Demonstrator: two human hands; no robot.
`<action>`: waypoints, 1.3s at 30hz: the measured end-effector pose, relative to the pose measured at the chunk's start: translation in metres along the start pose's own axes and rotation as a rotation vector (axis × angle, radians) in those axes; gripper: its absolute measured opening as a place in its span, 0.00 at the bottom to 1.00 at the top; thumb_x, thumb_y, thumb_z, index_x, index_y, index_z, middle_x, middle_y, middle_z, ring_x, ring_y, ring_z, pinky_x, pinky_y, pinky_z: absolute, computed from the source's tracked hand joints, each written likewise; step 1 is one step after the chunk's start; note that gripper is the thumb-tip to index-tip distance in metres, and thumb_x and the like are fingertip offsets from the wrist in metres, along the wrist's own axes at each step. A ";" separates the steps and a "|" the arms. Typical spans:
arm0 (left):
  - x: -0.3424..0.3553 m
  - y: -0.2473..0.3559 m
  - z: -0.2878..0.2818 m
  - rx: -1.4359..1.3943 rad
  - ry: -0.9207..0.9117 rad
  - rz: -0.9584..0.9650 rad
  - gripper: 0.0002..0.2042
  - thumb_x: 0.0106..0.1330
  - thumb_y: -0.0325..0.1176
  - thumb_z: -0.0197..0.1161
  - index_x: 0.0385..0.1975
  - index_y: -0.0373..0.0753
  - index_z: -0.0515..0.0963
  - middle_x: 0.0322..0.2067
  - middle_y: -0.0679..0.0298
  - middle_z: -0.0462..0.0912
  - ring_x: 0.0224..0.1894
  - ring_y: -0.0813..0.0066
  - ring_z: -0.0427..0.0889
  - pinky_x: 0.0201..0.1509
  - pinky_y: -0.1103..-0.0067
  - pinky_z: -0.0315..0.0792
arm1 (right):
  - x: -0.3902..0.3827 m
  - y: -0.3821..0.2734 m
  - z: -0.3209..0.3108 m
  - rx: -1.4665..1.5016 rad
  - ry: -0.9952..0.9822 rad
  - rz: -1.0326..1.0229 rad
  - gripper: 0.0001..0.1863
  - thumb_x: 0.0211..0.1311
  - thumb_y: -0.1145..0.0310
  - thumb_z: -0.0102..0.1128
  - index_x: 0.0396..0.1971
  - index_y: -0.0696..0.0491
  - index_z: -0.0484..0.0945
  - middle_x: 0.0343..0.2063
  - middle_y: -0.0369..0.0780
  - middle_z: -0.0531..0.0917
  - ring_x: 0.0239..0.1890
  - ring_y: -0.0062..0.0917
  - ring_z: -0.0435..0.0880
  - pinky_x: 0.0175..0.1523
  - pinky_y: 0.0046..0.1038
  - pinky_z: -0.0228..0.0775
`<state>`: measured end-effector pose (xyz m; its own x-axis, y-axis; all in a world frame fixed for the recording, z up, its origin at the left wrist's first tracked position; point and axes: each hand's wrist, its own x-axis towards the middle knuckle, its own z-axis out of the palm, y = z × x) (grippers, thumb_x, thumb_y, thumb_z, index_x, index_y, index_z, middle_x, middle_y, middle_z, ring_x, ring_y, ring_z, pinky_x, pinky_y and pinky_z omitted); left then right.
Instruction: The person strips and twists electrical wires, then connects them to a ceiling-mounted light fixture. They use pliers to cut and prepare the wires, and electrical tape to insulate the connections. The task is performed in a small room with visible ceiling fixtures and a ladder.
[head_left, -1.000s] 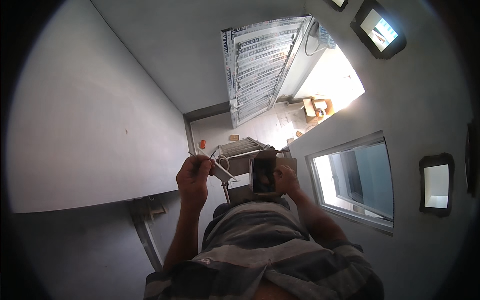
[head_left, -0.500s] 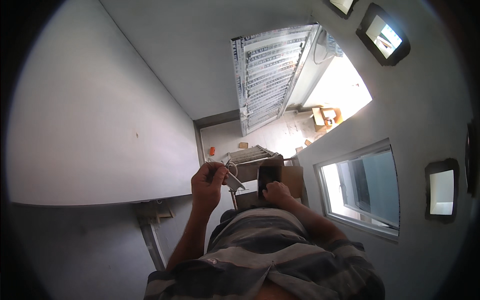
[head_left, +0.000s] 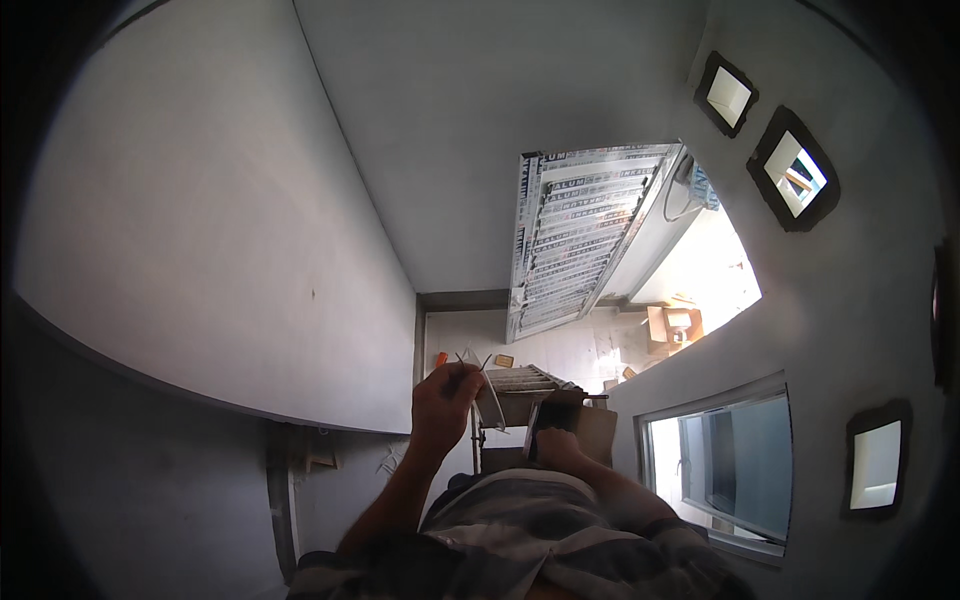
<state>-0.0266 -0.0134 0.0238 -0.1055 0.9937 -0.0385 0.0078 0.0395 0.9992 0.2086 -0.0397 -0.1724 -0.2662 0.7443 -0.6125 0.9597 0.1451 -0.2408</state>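
Across the left of the frame spreads a broad pale surface (head_left: 230, 230), its lower edge curved by the lens, while the grey wall (head_left: 840, 330) fills the right. At upper centre, a slatted door (head_left: 590, 230) wrapped in printed film stands ajar; the film seems meant to guard its finish. At lower right, a white-framed window (head_left: 660, 480) is set in the wall, and three dark-edged openings (head_left: 877, 465) climb the right side. Below the door, at lower centre, a stepladder (head_left: 515, 380) stands before the person's striped shirt (head_left: 530, 510). Just right of it, close to the body, is an open dark-and-brown case (head_left: 595, 430), probably kept there for easy reach; what bears it is hidden. Farther off, right of centre, a cardboard carton (head_left: 660, 330) sits on the floor near the bright doorway. The left hand (head_left: 440, 400), just below centre, is closed in a pinch on a pale strip (head_left: 493, 408), whose length slants down to the right, likely held by its end to keep the rest free. The right hand (head_left: 558, 447) is folded over the case, and whether it grips anything cannot be told. Smallest are a tan block (head_left: 504, 361) on the floor and thin prongs (head_left: 487, 362) poking up beside the left fingertips, too fine to identify.
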 end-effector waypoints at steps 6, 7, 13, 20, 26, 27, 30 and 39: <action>-0.003 -0.007 -0.004 -0.001 -0.034 -0.085 0.08 0.70 0.27 0.66 0.43 0.29 0.83 0.33 0.59 0.88 0.35 0.77 0.86 0.46 0.80 0.80 | 0.001 0.013 -0.025 0.269 0.095 0.087 0.27 0.44 0.50 0.74 0.37 0.57 0.88 0.42 0.53 0.88 0.48 0.48 0.87 0.54 0.43 0.81; -0.004 -0.009 -0.005 0.000 -0.034 -0.082 0.08 0.70 0.27 0.66 0.43 0.29 0.83 0.33 0.60 0.88 0.35 0.77 0.86 0.46 0.80 0.80 | 0.003 0.018 -0.027 0.295 0.100 0.105 0.28 0.43 0.49 0.74 0.37 0.58 0.88 0.41 0.53 0.88 0.48 0.48 0.87 0.53 0.43 0.81; 0.001 -0.028 -0.009 -0.061 -0.045 -0.069 0.06 0.72 0.27 0.65 0.42 0.30 0.82 0.34 0.61 0.87 0.37 0.77 0.85 0.47 0.79 0.80 | -0.047 0.043 -0.074 0.563 0.110 0.141 0.24 0.45 0.50 0.76 0.27 0.58 0.85 0.31 0.48 0.88 0.33 0.36 0.89 0.41 0.37 0.81; 0.012 -0.022 0.000 -0.216 -0.061 -0.071 0.06 0.74 0.26 0.61 0.42 0.28 0.81 0.36 0.59 0.86 0.39 0.74 0.86 0.52 0.76 0.81 | -0.096 0.077 -0.074 1.106 0.237 -0.071 0.17 0.53 0.63 0.68 0.39 0.59 0.82 0.29 0.43 0.86 0.27 0.27 0.86 0.32 0.27 0.78; 0.022 -0.007 0.007 -0.194 -0.088 -0.063 0.07 0.73 0.26 0.63 0.42 0.28 0.82 0.36 0.59 0.86 0.41 0.73 0.87 0.52 0.77 0.82 | -0.163 0.034 -0.124 1.843 0.478 -0.598 0.27 0.50 0.70 0.64 0.52 0.63 0.75 0.24 0.41 0.81 0.21 0.25 0.79 0.26 0.27 0.70; 0.022 -0.008 0.007 -0.186 -0.081 -0.057 0.06 0.72 0.26 0.64 0.42 0.29 0.82 0.36 0.59 0.87 0.40 0.73 0.87 0.51 0.77 0.82 | -0.164 0.033 -0.124 1.768 0.551 -0.582 0.23 0.51 0.71 0.63 0.48 0.62 0.76 0.24 0.41 0.81 0.20 0.25 0.79 0.26 0.26 0.69; 0.022 -0.009 0.012 -0.156 -0.077 -0.046 0.06 0.71 0.25 0.66 0.41 0.29 0.82 0.34 0.59 0.87 0.38 0.74 0.87 0.49 0.78 0.82 | -0.157 0.033 -0.123 1.648 0.777 -0.450 0.05 0.57 0.75 0.60 0.32 0.59 0.81 0.24 0.38 0.81 0.21 0.24 0.77 0.29 0.25 0.66; 0.018 0.008 0.014 -0.078 -0.062 0.005 0.06 0.68 0.24 0.69 0.40 0.30 0.83 0.33 0.59 0.89 0.36 0.76 0.87 0.46 0.80 0.81 | -0.161 -0.011 -0.180 1.300 0.882 -0.320 0.08 0.67 0.72 0.59 0.42 0.59 0.79 0.38 0.41 0.86 0.38 0.23 0.85 0.39 0.26 0.75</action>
<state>-0.0140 0.0061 0.0307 -0.0438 0.9985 -0.0320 -0.0694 0.0289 0.9972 0.2569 -0.0432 0.0645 0.1433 0.9863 0.0814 0.0295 0.0779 -0.9965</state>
